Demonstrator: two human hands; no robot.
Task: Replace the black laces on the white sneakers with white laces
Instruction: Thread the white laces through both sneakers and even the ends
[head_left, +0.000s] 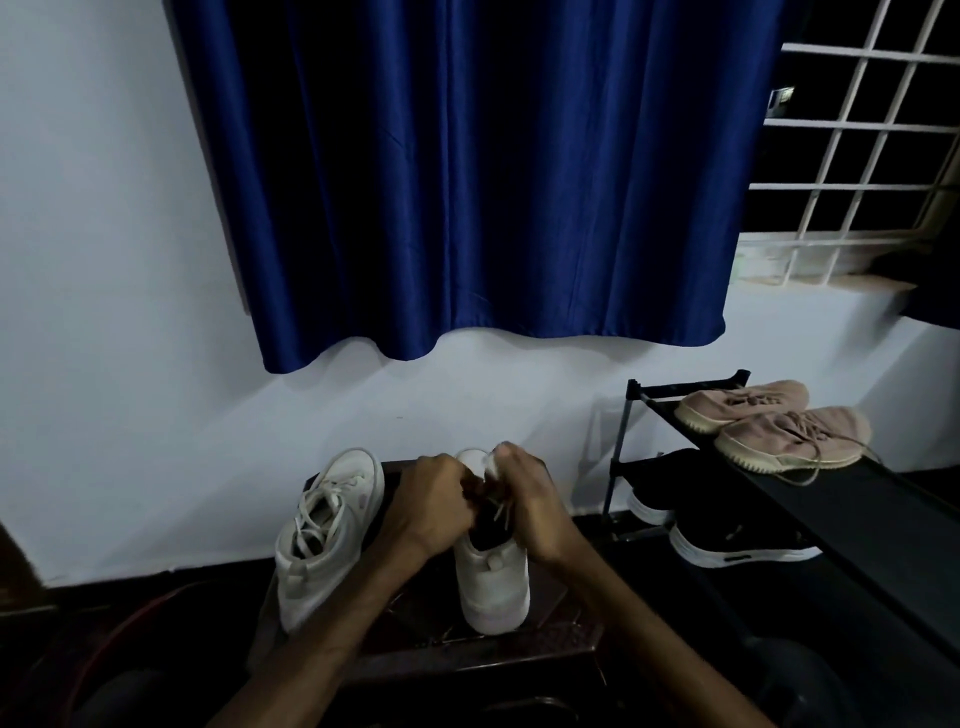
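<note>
Only the head view is available, and it looks down on a low dark brown wooden stool (415, 660) that carries two white lace-up sneakers. The left white sneaker (332, 535) lies tilted toward the wall, already threaded with a pale white lace, and no hand touches it. The right white sneaker (493, 587) stands just beside it with its heel toward the camera, and both hands meet over its open throat.

The left hand (436, 499) is closed small, its fingers curled in tight and pinching the thin white lace (501, 512) where it leaves the eyelets. Two short strands of that lace hang between the hands over the shoe's dark inside. The right hand (527, 501) is also curled, with its fingers wrapped over the front of the sneaker's upper and its thumb side pressed near the left hand. The fingertips are blurred, so the exact pinch cannot be made out.

Behind the stool hangs a shiny dark blue curtain (467, 182) against a white wall (104, 260), and a white window grille (857, 156) is at the right. Well to the right, a black metal shoe rack (857, 519) holds a pair of dusty pink knit sneakers (779, 431) on top. Black sneakers with white soles (737, 548) sit on the shelf below.
</note>
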